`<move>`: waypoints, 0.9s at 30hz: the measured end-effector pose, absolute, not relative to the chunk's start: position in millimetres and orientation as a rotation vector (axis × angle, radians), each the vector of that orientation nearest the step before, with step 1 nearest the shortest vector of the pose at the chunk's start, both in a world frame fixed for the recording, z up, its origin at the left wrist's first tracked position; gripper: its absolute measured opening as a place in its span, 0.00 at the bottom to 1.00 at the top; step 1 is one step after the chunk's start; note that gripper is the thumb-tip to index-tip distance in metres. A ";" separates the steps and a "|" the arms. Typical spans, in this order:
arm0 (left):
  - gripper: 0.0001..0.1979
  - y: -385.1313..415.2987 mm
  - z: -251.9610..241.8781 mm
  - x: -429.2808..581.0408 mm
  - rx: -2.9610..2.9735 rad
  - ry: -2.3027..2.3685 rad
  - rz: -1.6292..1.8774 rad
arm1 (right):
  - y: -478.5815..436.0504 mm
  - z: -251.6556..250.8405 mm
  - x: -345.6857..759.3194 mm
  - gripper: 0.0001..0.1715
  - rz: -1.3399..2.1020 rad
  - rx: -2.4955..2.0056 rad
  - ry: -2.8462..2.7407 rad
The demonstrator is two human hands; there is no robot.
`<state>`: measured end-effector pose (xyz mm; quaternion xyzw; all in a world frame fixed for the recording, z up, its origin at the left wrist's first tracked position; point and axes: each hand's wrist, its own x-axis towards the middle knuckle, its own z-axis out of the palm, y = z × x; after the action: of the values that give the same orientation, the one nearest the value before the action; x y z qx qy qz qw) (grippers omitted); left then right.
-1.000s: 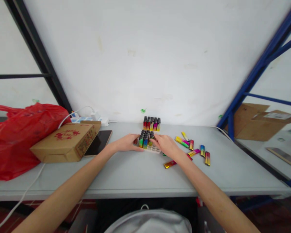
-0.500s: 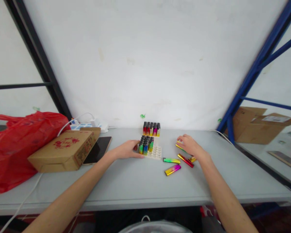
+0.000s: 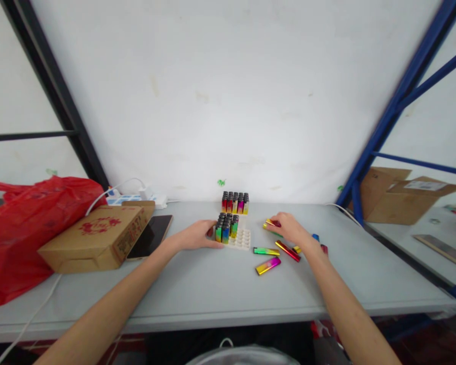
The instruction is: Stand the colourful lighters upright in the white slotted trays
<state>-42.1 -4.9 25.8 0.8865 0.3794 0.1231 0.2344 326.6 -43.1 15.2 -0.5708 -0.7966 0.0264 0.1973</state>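
Several upright lighters (image 3: pixel 225 230) fill the left part of a white tray (image 3: pixel 243 239), whose right part shows bare slots. My left hand (image 3: pixel 199 235) is closed around the tray's left side, thumb in front. Fingers of my right hand (image 3: pixel 287 228) pinch a yellow lighter (image 3: pixel 269 224) above the table; a green-yellow one lies just below it. Loose lighters lie in front: a green-yellow one (image 3: pixel 266 251), a red one (image 3: pixel 288 250) and a yellow-purple one (image 3: pixel 268 265). Behind the tray stands a full block of lighters (image 3: pixel 235 202).
The grey table (image 3: pixel 197 289) runs along a white wall. At left are a red plastic bag (image 3: pixel 41 228), a cardboard box (image 3: pixel 99 235), a dark phone-like tablet (image 3: pixel 152 235) and a power strip (image 3: pixel 159 201). Blue and red lighter ends show beside my right forearm.
My right hand has moved left towards the tray, with the yellow lighter now in its fingers. More lighters show beside my right forearm. My left hand keeps its place at the tray.
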 end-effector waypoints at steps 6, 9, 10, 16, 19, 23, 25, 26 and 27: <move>0.33 -5.7 27.3 -41.7 2.423 1.038 0.326 | -45.7 24.8 310.4 0.31 -0.006 -1.501 -1.786; 0.32 -6.2 27.7 -42.1 2.412 1.029 0.333 | -48.7 28.3 294.9 0.34 0.327 -1.372 -1.560; 0.31 -6.1 27.5 -42.4 2.413 1.028 0.337 | -50.3 28.8 289.3 0.34 0.451 -1.305 -1.503; 0.31 -4.1 25.0 -42.9 2.446 1.020 0.331 | -63.8 28.7 261.5 0.29 0.985 -1.036 -1.321; 0.31 -3.4 23.9 -42.5 2.448 1.014 0.334 | -67.5 28.5 252.0 0.32 1.121 -0.984 -1.291; 0.31 -4.2 24.2 -42.0 2.424 1.005 0.342 | -68.7 27.0 242.3 0.31 1.199 -0.964 -1.345; 0.32 -5.2 25.3 -41.5 2.421 1.014 0.350 | -69.6 26.1 238.8 0.28 1.246 -0.971 -1.341; 0.32 -5.9 26.0 -41.3 2.423 1.016 0.351 | -70.2 25.8 237.3 0.29 1.275 -0.971 -1.319; 0.32 -6.4 26.6 -41.0 2.425 1.016 0.352 | -70.7 25.6 236.1 0.30 1.302 -0.973 -1.296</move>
<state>-41.0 -6.4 26.6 0.8870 0.3716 0.1287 0.2421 236.1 -70.7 25.6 -0.4035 -0.5374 0.5399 0.5068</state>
